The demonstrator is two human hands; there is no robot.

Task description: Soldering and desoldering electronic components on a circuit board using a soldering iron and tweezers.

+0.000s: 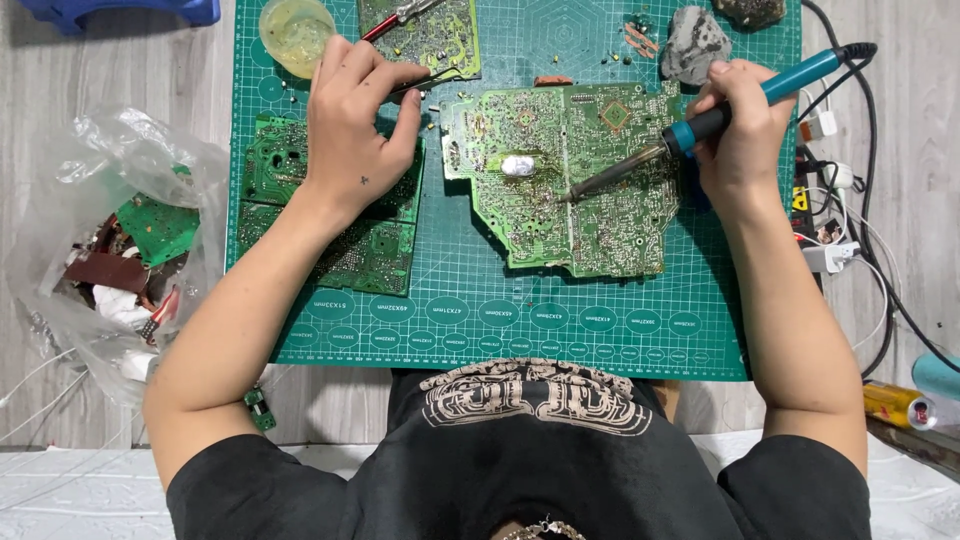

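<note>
A large green circuit board [580,180] lies solder side up in the middle of a green cutting mat [520,320]. My right hand [740,130] grips a teal-handled soldering iron [700,125], its tip touching the board near the middle. My left hand [355,125] rests over a stack of green boards [375,250] and pinches dark tweezers [425,80] just left of the large board. A white blob [517,165] sits on the large board.
A clear plastic bag [120,240] of board scraps lies at the left. A small yellowish cup [295,35] and another board [430,35] sit at the mat's top. Cables and plugs [840,220] crowd the right side, with a yellow can [895,405] lower right.
</note>
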